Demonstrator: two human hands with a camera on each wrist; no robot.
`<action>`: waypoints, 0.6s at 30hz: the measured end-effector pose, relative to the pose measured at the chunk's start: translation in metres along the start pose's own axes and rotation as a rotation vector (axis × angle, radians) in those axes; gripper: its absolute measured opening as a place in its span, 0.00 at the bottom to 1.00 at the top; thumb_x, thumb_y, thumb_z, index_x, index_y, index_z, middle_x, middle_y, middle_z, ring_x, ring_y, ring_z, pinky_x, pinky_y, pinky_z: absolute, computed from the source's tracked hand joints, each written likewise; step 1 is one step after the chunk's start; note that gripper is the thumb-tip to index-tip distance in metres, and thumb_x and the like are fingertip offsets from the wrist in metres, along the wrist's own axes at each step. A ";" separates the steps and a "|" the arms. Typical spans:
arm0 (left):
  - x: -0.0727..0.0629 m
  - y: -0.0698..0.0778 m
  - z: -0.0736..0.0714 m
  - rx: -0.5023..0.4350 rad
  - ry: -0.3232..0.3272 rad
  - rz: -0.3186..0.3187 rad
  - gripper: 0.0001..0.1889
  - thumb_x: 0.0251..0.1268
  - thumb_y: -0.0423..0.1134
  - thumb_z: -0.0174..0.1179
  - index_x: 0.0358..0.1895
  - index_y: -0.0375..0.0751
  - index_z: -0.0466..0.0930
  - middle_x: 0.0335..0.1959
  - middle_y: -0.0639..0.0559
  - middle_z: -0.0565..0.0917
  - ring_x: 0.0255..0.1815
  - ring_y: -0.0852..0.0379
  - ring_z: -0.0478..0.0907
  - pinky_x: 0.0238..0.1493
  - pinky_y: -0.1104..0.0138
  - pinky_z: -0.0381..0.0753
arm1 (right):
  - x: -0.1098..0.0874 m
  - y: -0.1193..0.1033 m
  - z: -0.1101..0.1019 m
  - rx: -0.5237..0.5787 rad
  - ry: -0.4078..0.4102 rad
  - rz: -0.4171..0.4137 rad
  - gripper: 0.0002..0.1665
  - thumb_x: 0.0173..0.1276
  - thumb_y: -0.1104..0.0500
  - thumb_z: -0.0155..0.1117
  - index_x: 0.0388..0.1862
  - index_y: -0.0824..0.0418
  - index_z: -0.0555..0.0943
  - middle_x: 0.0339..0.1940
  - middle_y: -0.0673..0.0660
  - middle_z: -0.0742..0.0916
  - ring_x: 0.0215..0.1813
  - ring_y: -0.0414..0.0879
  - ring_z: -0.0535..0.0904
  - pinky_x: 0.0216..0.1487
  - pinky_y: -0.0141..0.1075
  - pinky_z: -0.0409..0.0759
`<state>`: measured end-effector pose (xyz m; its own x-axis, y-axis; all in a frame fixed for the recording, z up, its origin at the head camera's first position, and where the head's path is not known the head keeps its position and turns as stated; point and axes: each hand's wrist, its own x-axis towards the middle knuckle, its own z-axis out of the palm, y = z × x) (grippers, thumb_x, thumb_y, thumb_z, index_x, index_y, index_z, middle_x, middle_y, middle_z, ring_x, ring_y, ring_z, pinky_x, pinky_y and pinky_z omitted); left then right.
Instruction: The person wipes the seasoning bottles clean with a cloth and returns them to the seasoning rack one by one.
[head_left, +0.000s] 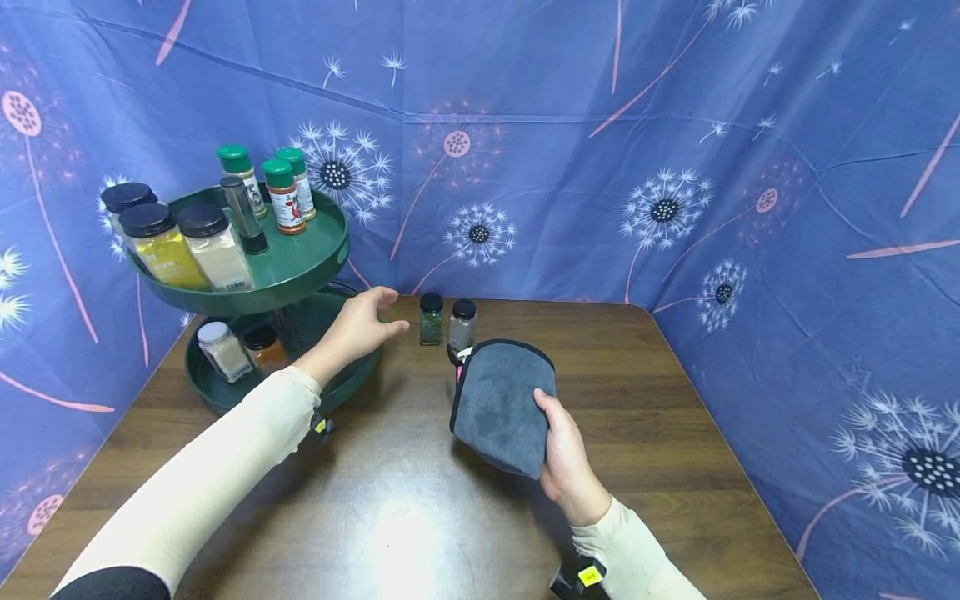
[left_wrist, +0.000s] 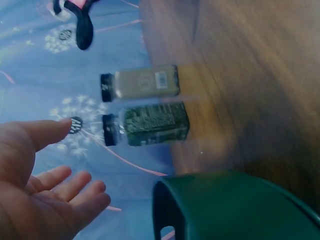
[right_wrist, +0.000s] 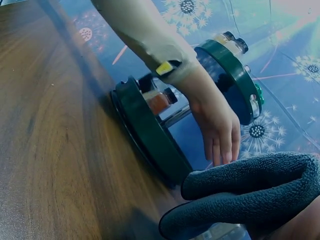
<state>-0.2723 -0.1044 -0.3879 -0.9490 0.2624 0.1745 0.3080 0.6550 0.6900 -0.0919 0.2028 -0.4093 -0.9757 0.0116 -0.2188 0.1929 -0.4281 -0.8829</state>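
Note:
In the head view my left hand [head_left: 365, 323] reaches past the green two-tier stand, thumb and fingers spread with nothing between them. Just beyond its fingertips a black-capped jar of green herbs [head_left: 431, 320] stands on the table. Beside that jar is another black-capped spice jar [head_left: 462, 325] with greyish-beige contents, its lower part overlapped by the cloth. My right hand [head_left: 567, 454] grips a folded dark grey fleece cloth [head_left: 504, 406] with black trim, thumb on top. A white tag and a bit of pink show at the cloth's left edge. The left wrist view shows both jars upright side by side.
The green two-tier stand [head_left: 311, 267] is at the left. Its upper tray carries several spice jars, including green-capped bottles [head_left: 284, 200]; the lower tray holds a white-capped jar [head_left: 224, 352] and an orange-brown spice jar [head_left: 265, 348]. A blue dandelion-print curtain [head_left: 540, 167] hangs behind the wooden table [head_left: 622, 383].

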 end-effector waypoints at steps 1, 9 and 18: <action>0.005 -0.002 0.003 -0.003 -0.007 -0.001 0.33 0.64 0.45 0.71 0.67 0.32 0.72 0.67 0.36 0.78 0.68 0.39 0.74 0.69 0.47 0.70 | 0.000 0.000 0.000 -0.002 -0.005 -0.001 0.14 0.82 0.47 0.46 0.53 0.53 0.74 0.41 0.45 0.86 0.41 0.40 0.83 0.46 0.34 0.81; 0.043 -0.011 0.034 0.032 -0.096 -0.018 0.39 0.60 0.43 0.75 0.71 0.31 0.67 0.70 0.36 0.75 0.72 0.39 0.70 0.73 0.48 0.66 | 0.001 0.004 -0.001 0.013 -0.022 -0.004 0.14 0.83 0.46 0.45 0.53 0.52 0.74 0.41 0.45 0.86 0.41 0.40 0.84 0.46 0.33 0.81; 0.070 -0.018 0.053 0.071 -0.167 -0.074 0.43 0.57 0.43 0.77 0.73 0.31 0.65 0.62 0.37 0.78 0.65 0.40 0.74 0.69 0.49 0.70 | 0.002 0.004 0.001 0.020 -0.006 0.003 0.14 0.82 0.47 0.45 0.54 0.52 0.74 0.41 0.45 0.86 0.41 0.40 0.84 0.47 0.33 0.82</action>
<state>-0.3412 -0.0602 -0.4257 -0.9468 0.3218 0.0021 0.2473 0.7236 0.6444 -0.0934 0.2006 -0.4133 -0.9757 0.0049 -0.2188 0.1937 -0.4464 -0.8736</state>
